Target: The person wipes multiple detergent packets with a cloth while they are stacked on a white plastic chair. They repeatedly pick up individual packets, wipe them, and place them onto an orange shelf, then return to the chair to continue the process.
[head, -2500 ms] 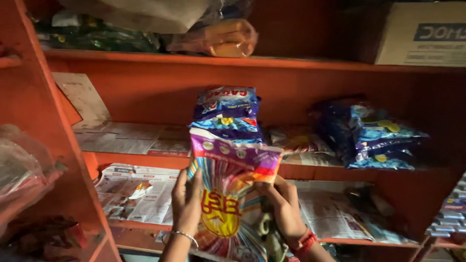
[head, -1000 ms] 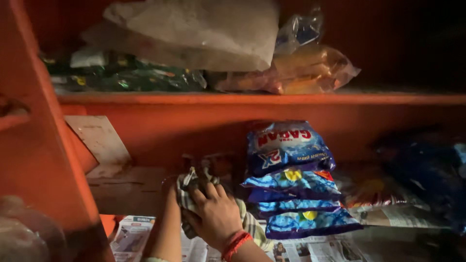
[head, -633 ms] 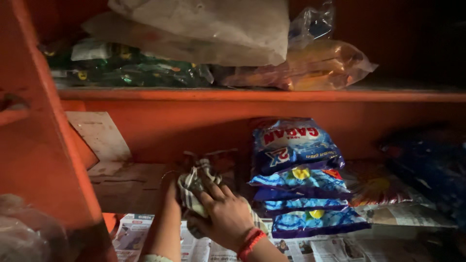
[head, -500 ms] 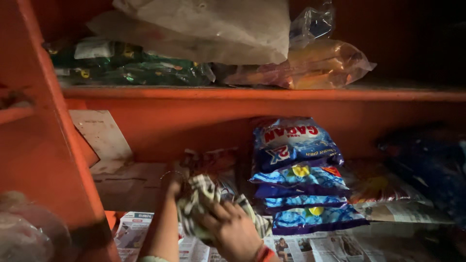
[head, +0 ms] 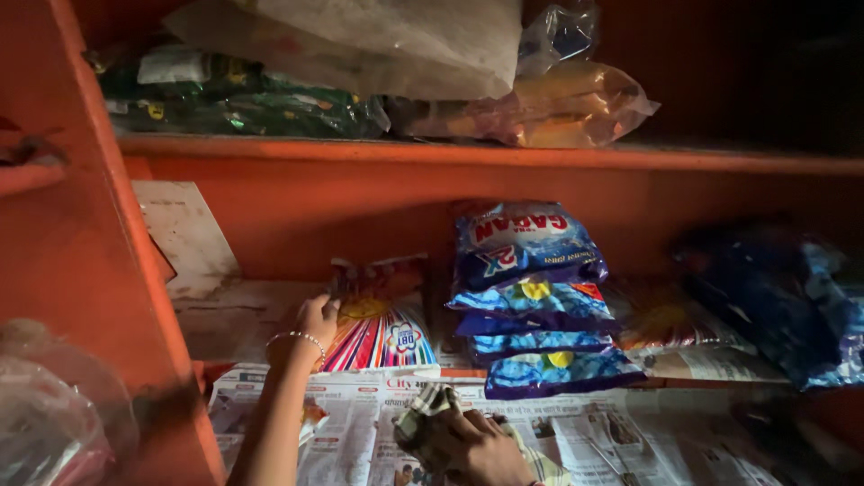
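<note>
Dim orange shelves (head: 486,157) fill the frame. My left hand (head: 315,322), fingers curled, touches the striped detergent pouch (head: 378,315) at centre; it looks soft, slick and light, best taken by its side edges. At lower centre my right hand (head: 477,450) is clenched on a checked cloth (head: 423,418), limp over newspaper (head: 360,423).

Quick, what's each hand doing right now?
Left hand: fingers rest on the striped packet lying on the shelf; a closed grip cannot be told.
Right hand: closed on the checked cloth.
</note>
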